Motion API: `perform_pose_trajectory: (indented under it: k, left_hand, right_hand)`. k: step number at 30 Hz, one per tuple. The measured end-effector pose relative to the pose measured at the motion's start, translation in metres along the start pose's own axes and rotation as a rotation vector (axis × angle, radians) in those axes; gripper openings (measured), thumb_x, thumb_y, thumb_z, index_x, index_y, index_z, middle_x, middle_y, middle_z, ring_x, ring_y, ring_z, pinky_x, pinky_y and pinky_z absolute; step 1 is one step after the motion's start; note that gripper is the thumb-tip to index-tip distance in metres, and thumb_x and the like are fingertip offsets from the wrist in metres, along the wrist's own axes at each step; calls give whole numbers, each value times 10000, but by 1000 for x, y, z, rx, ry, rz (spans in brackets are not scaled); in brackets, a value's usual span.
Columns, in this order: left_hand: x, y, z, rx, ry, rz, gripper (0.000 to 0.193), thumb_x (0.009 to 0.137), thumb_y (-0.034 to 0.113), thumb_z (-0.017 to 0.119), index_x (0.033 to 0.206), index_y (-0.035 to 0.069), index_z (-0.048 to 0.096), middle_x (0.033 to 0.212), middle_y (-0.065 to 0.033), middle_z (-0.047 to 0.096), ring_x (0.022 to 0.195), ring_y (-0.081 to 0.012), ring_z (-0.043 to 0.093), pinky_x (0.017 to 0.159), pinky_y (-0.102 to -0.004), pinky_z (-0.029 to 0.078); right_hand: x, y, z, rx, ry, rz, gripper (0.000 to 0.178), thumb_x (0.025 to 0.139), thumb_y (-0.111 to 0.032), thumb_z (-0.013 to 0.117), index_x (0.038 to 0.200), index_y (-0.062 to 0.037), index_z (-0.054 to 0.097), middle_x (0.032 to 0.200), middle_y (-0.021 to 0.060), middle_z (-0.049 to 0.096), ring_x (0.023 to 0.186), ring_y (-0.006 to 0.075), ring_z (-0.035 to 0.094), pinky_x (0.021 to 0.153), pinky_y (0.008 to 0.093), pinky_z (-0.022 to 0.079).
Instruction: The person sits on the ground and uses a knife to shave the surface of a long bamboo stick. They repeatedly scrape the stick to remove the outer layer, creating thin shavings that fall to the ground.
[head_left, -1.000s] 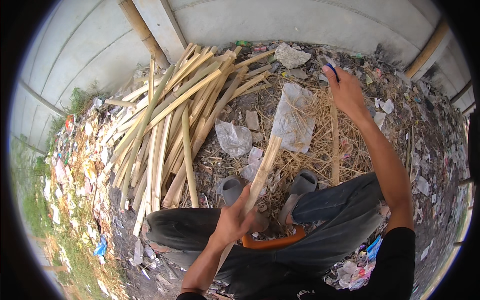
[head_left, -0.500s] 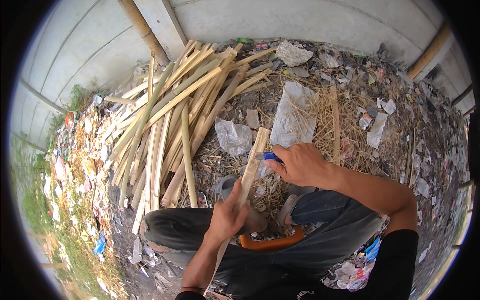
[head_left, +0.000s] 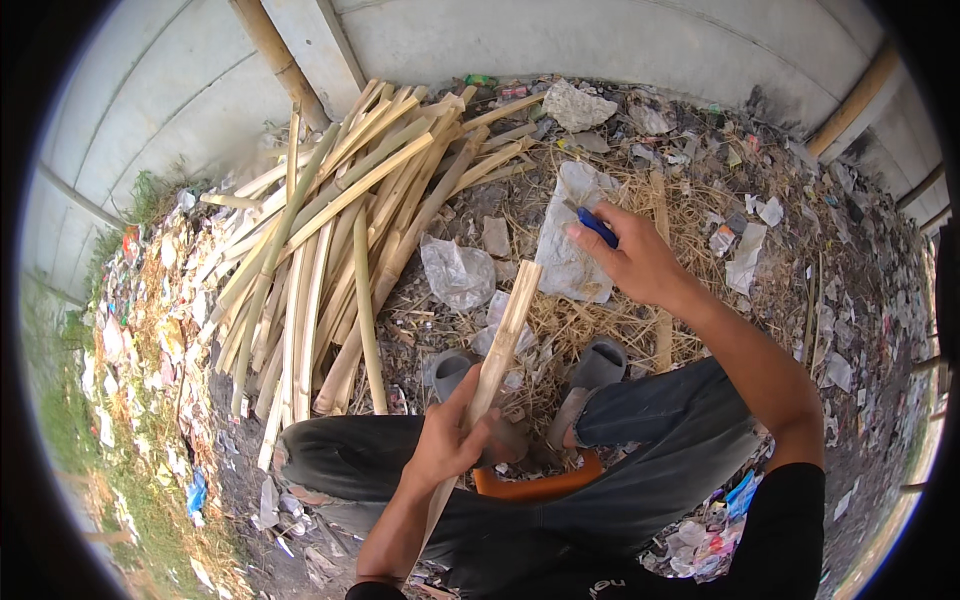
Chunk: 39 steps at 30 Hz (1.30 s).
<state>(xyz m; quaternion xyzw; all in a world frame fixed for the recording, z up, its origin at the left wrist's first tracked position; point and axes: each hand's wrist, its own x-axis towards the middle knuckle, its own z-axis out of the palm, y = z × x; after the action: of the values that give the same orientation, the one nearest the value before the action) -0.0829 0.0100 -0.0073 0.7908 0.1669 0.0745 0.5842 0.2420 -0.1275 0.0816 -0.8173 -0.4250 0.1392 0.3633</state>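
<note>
My left hand (head_left: 447,437) is closed around a split bamboo strip (head_left: 512,318), which slants up and away from my lap, its far end free in the air. In my right hand (head_left: 641,255) is a blue-handled knife (head_left: 597,227), gripped by its handle. Its short blade points up and to the left, over a whitish flat slab (head_left: 570,265) on the ground. The knife is apart from the strip, beyond and right of its far end.
A big heap of bamboo strips (head_left: 345,230) lies at the left. Crumpled clear plastic (head_left: 458,272), straw-like shavings (head_left: 640,320) and a pale rock (head_left: 579,106) litter the ground. A concrete wall (head_left: 600,45) rises behind. Between my sandalled feet and lap is something orange (head_left: 540,484).
My right hand with the knife has lifted off the strip and moved up and to the right. The strip stays in my left hand, nearly in place.
</note>
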Motion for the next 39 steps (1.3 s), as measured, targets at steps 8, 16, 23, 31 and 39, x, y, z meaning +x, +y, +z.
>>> perform_pose_trajectory:
  k: [8, 16, 23, 31, 39]
  left_hand:
    - [6, 19, -5, -397, -188, -163, 545, 1086, 218, 493, 1569, -9, 386, 767, -35, 616, 565, -74, 529, 499, -222, 427]
    - [5, 18, 5, -349, -77, -236, 408, 1126, 242, 453, 1454, 2, 489, 703, 19, 514, 539, -59, 430, 508, -241, 382]
    - [11, 33, 17, 49, 10, -137, 338, 1113, 188, 483, 1383, -6, 546, 680, -14, 505, 601, -89, 480, 556, -292, 409]
    - [1, 44, 9, -10, -28, -163, 301, 1100, 161, 479, 1331, -1, 583, 691, -20, 537, 608, -92, 490, 579, -301, 421]
    - [3, 40, 10, 43, 1, -160, 297, 1099, 155, 482, 1317, -18, 586, 704, -66, 571, 607, -135, 537, 596, -325, 449]
  right_hand:
    - [-17, -23, 28, 97, -122, -28, 534, 1052, -520, 556, 974, -4, 669, 671, 160, 634, 645, 367, 644, 625, 462, 487]
    - [-43, -42, 39, -209, -285, -170, 503, 1055, -457, 545, 913, 14, 651, 693, 255, 684, 684, 467, 699, 644, 555, 550]
    - [-50, -28, 66, -250, -272, -237, 534, 1080, -477, 522, 897, 10, 647, 590, 209, 623, 574, 456, 642, 559, 533, 507]
    - [-21, -33, 28, -221, -77, -134, 533, 1093, -435, 514, 856, 26, 640, 585, 232, 603, 559, 448, 633, 532, 529, 479]
    - [-31, -34, 38, -25, -246, -125, 538, 1113, -426, 472, 888, 34, 636, 684, 256, 619, 682, 490, 631, 629, 550, 477]
